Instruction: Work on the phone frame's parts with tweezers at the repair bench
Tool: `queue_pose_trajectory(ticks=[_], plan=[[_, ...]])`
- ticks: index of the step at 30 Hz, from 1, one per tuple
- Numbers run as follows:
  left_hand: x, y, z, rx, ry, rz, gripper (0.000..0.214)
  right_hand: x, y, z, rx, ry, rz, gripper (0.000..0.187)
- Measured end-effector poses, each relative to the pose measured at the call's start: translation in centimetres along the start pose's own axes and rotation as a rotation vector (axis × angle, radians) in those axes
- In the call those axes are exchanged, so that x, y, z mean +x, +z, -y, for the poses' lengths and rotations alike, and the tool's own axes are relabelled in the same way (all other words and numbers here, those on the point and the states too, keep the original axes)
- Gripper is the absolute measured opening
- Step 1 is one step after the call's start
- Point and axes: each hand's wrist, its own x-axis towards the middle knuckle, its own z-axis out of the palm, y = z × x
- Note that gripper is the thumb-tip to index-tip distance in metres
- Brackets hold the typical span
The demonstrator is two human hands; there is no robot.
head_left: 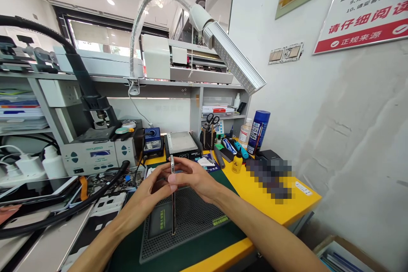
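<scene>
A slim phone (173, 204) stands on edge, seen edge-on, its lower end resting on the dark grid work mat (194, 221). My left hand (149, 191) grips it from the left side near the top, fingers closed around it. From the right, my right hand (194, 176) pinches the phone's upper end with thumb and fingers. Both hands meet above the mat's middle.
A yellow bench (287, 208) carries a soldering station (95, 153), a small heating plate (181, 144), a blue spray can (258, 131), a yellow bottle (236, 163) and tools. A gooseneck lamp (232, 57) hangs overhead. Phone parts and cables lie at left (63, 204). White wall at right.
</scene>
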Motion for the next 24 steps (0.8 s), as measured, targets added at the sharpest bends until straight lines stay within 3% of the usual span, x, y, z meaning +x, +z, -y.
queue_pose_trajectory(ticks=[9,24], plan=[[-0.09,0.13,-0.5,0.008,-0.014,-0.035,0.062,-0.01,-0.22,-0.16,0.003,0.01,0.023,0.073],[0.1,-0.13,0.27,-0.021,0.03,0.036,0.061,0.04,-0.07,-0.17,0.005,0.014,-0.014,0.064]])
